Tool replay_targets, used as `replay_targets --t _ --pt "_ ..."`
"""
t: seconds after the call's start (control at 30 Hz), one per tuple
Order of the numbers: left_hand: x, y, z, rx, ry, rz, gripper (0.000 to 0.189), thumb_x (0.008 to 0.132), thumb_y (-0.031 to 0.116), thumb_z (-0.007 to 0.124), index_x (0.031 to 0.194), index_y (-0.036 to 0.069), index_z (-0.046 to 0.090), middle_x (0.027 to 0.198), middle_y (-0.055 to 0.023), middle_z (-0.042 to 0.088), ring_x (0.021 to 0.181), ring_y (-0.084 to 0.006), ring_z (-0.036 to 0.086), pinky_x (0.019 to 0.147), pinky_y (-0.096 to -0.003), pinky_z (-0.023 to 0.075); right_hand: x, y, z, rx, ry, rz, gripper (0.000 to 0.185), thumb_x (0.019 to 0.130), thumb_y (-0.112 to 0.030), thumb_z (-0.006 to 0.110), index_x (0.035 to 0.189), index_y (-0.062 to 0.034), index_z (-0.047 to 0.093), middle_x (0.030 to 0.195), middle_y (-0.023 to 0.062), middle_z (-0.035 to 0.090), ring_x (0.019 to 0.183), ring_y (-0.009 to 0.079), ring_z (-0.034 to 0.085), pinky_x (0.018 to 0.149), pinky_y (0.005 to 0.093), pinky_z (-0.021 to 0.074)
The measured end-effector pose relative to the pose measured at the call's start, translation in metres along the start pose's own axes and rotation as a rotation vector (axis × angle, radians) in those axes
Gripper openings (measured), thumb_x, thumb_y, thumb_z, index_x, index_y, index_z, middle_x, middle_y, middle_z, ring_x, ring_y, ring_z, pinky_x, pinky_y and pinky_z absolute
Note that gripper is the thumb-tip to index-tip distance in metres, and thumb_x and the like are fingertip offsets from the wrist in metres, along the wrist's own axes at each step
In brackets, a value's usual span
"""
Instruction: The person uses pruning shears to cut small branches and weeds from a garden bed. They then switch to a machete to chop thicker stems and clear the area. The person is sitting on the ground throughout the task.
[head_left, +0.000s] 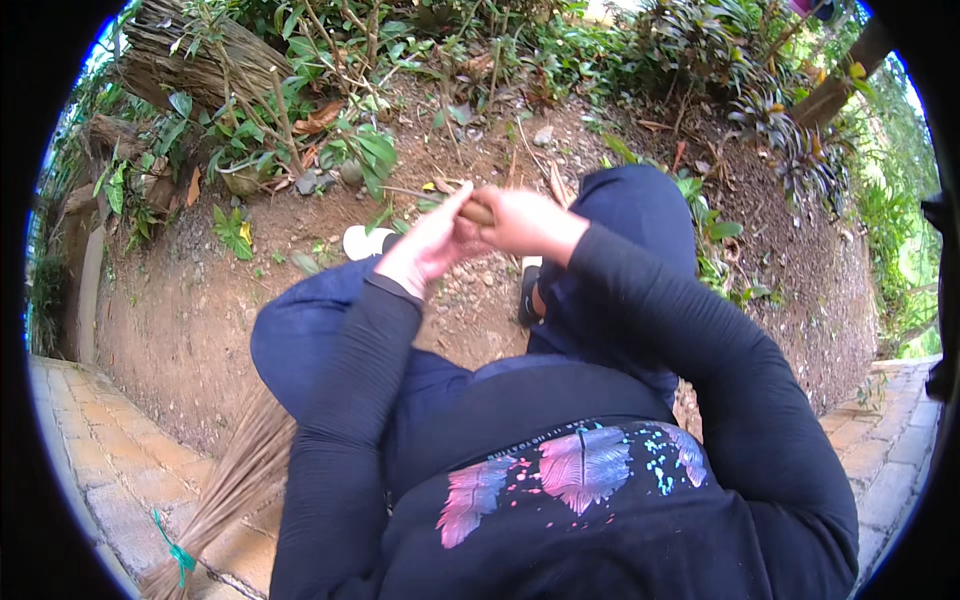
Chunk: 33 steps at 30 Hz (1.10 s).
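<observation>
Both my hands meet over the soil in front of my knees. My right hand (529, 221) is closed around a short brown object (477, 213), perhaps a wooden handle or a piece of stick; its kind cannot be told. My left hand (442, 236) lies against the same object and the other hand, its fingers stretched out and blurred. A thin dark stick or blade (412, 193) shows just beyond the left fingertips; whether it joins the brown object cannot be told. Below the hands is bare soil with small stones (469, 292).
A stick broom (244, 465) tied with green string lies on the brick paving (124, 450) at lower left. A weathered log (202, 56) lies at upper left. Leafy plants (697, 45) line the far side, with a small trunk (844, 79) at upper right.
</observation>
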<state>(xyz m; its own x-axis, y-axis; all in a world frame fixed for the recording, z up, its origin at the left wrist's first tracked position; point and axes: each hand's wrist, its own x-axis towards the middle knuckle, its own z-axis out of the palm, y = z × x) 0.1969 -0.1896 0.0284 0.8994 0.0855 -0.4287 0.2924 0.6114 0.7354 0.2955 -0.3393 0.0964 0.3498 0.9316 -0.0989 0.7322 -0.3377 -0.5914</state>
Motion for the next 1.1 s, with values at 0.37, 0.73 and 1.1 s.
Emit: replay_targets --t 0.37,0.73,1.1 --pt "-0.033 0.113 -0.022 0.182 0.315 -0.152 0.017 0.098 0.017 0.058 0.107 0.003 0.056 0.096 -0.0091 0.062 0.084 -0.0214 0.065 0.083 -0.0377 0.0579 0.128 -0.013 -0.070 -0.143 -0.633 0.105 0.060 0.105 -0.045 0.031 0.114 -0.0016 0.071 0.102 0.0178 0.074 0.083 0.0195 0.072 0.073 0.0354 0.0585" --pt "0.093 0.193 -0.155 1.663 0.021 -0.595 0.047 0.085 0.023 0.065 0.126 0.002 0.061 0.091 -0.0162 0.069 0.075 -0.0237 0.068 0.072 -0.0397 0.0544 0.305 0.200 0.129 -0.663 -1.299 -0.247 0.042 0.088 -0.024 0.057 0.122 -0.0030 0.069 0.109 0.0157 0.073 0.093 0.0294 0.071 0.078 0.0498 0.0550" --pt "0.183 0.206 -0.193 1.782 -0.165 -0.366 0.037 0.089 0.025 0.060 0.119 0.004 0.057 0.104 -0.0220 0.067 0.100 -0.0401 0.066 0.088 -0.0487 0.0514 0.242 0.337 -0.044 -0.328 -0.811 0.205 0.026 0.084 -0.015 0.060 0.105 -0.0032 0.070 0.103 0.0207 0.072 0.097 0.0369 0.070 0.084 0.0470 0.0555"
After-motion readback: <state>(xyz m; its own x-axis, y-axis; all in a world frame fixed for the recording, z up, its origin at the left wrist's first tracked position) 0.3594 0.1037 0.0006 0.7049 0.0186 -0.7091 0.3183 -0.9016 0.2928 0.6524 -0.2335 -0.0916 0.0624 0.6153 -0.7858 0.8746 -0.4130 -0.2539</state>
